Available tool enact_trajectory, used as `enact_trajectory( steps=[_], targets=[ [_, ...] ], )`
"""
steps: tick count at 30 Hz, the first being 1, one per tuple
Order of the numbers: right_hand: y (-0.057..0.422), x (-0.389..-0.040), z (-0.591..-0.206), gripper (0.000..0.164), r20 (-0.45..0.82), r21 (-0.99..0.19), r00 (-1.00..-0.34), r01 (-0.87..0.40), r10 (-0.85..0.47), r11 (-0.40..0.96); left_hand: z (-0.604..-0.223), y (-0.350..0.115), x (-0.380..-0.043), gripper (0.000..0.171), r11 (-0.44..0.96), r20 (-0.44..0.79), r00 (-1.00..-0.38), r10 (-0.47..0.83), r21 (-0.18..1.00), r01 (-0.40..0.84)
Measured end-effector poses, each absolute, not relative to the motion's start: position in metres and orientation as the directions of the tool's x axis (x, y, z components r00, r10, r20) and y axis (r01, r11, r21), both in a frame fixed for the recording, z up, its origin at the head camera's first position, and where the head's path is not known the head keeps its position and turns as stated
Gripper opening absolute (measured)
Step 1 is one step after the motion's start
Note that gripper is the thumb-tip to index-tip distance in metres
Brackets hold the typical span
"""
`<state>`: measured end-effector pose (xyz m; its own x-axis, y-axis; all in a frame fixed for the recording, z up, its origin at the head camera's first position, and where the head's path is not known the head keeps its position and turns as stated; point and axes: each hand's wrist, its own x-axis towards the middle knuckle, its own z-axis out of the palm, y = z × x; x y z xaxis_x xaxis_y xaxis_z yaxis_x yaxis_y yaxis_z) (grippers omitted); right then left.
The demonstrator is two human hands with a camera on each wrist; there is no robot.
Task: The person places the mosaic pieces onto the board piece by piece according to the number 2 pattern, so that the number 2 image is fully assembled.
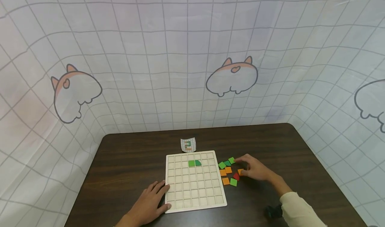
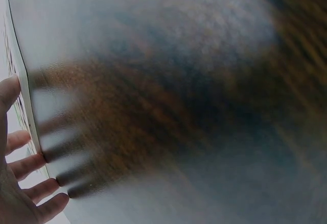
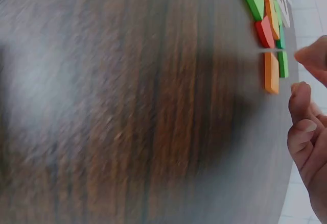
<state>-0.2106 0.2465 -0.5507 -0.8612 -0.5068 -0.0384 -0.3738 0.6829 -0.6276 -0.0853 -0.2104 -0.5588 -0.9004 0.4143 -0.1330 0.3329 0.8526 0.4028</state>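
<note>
A white gridded board (image 1: pixel 186 187) lies on the table, bearing a green square tile (image 1: pixel 191 163) and a darker green quarter-round tile (image 1: pixel 198 162) side by side near its far edge. My left hand (image 1: pixel 149 200) rests against the board's left edge, thumb and fingers spread along the rim. Right of the board, my right hand (image 1: pixel 255 168) hovers over loose tiles, thumb and index finger apart with nothing between them. Its index fingertip is close to a light green square tile (image 1: pixel 231 160); its thumb overlaps an orange tile (image 1: pixel 240 172). Beside that lies a red tile (image 1: pixel 236 176).
More orange tiles (image 1: pixel 225 181) and green tiles (image 1: pixel 233 182) lie along the board's right edge. A small printed pattern card (image 1: pixel 188 145) sits beyond the board. A dark object (image 1: pixel 273 211) is beside the right sleeve. Hanging white gridded cloth (image 1: pixel 180 70) surrounds the table's back and sides.
</note>
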Motion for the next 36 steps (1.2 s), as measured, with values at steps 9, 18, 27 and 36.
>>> enact_trajectory(
  steps=[9,18,27,36],
  targets=[
    [0.252,-0.208,-0.553,0.043,-0.135,-0.607,-0.851,-0.334,-0.508,0.721,-0.559,-0.210,-0.086,0.069,0.855,-0.126,-0.903,0.410,0.398,0.333],
    [0.256,-0.207,-0.560,0.038,-0.075,-0.598,-0.864,-0.361,-0.498,0.716,-0.560,-0.210,-0.086,0.069,0.850,-0.118,-0.901,0.417,0.401,0.341],
    [0.259,-0.207,-0.565,0.037,-0.038,-0.606,-0.868,-0.374,-0.494,0.703,-0.560,-0.210,-0.086,0.069,0.852,-0.128,-0.902,0.413,0.405,0.333],
    [0.257,-0.203,-0.569,0.032,-0.039,-0.604,-0.881,-0.355,-0.471,0.714,-0.560,-0.211,-0.086,0.068,0.850,-0.139,-0.896,0.421,0.405,0.337]
  ],
)
